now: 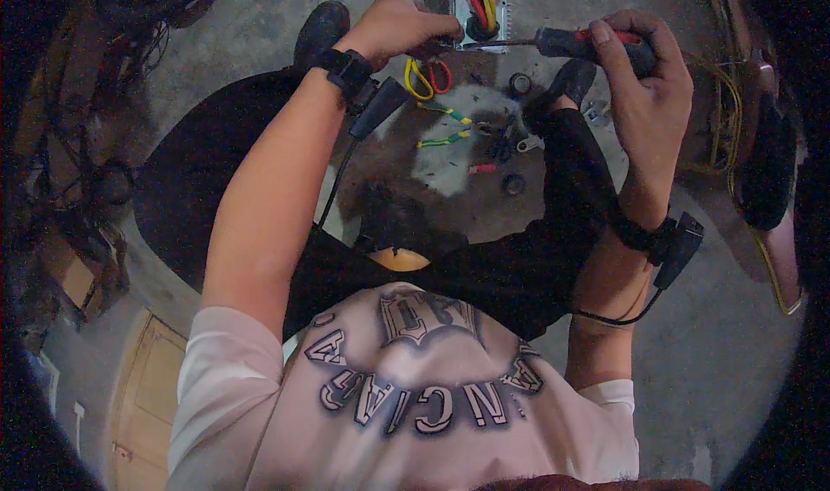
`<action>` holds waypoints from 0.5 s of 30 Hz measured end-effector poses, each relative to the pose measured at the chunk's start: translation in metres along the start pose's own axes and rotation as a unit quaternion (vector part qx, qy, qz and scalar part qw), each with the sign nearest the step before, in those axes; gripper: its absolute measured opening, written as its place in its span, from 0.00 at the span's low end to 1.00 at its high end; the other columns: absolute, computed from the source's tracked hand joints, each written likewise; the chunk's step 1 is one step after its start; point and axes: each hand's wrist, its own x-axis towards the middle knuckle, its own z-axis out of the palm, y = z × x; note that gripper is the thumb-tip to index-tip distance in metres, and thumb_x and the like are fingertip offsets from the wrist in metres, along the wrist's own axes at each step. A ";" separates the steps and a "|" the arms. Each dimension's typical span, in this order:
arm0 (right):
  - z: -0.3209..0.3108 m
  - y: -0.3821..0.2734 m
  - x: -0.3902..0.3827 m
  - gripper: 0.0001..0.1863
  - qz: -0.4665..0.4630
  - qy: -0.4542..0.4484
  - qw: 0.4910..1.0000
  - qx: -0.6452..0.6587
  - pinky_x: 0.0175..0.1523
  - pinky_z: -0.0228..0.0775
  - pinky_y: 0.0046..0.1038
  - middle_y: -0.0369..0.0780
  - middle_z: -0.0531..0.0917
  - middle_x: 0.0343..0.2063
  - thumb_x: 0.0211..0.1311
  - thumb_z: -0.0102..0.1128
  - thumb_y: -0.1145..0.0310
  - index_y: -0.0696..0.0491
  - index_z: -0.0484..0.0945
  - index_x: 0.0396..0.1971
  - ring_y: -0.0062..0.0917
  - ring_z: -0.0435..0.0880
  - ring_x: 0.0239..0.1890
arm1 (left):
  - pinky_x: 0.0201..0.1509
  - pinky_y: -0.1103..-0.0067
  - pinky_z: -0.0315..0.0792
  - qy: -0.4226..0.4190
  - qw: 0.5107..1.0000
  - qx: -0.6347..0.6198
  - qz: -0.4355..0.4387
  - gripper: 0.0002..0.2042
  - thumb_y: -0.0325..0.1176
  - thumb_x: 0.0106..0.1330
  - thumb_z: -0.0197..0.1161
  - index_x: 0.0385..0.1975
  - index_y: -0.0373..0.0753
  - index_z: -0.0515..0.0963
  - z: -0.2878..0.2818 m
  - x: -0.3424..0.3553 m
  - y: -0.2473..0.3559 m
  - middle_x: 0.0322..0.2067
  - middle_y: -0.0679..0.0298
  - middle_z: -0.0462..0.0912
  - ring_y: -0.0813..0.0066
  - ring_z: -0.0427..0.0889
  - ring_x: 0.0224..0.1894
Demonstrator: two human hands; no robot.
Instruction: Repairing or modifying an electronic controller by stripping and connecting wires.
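Observation:
My right hand (644, 76) grips the red-and-black handle of a screwdriver (575, 43), its shaft pointing left to a small grey electrical box (480, 7) with red, yellow and green wires. My left hand (393, 26) is closed at the box's lower edge, where the screwdriver tip meets it; whether it pinches a part is hidden. Both wrists wear black bands with a small device and cable. I sit on the concrete floor (259, 24) in dark trousers.
On the floor between my legs lie loose wire pieces (445, 138), red and yellow wire loops (428, 78), small metal clamps (527, 143) and round black caps (519, 83). Yellow cables (718, 119) run along the right. Cluttered objects sit at the left edge.

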 end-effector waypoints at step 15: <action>0.000 0.001 0.001 0.12 -0.008 0.001 1.000 -0.008 0.20 0.63 0.18 0.33 0.82 0.26 0.60 0.68 0.62 0.54 0.81 0.37 0.13 0.73 0.17 | 0.30 0.80 0.77 -0.005 0.998 0.025 0.056 0.14 0.37 0.53 0.71 0.24 0.29 0.84 0.003 0.007 -0.007 0.22 0.60 0.85 0.76 0.84 0.25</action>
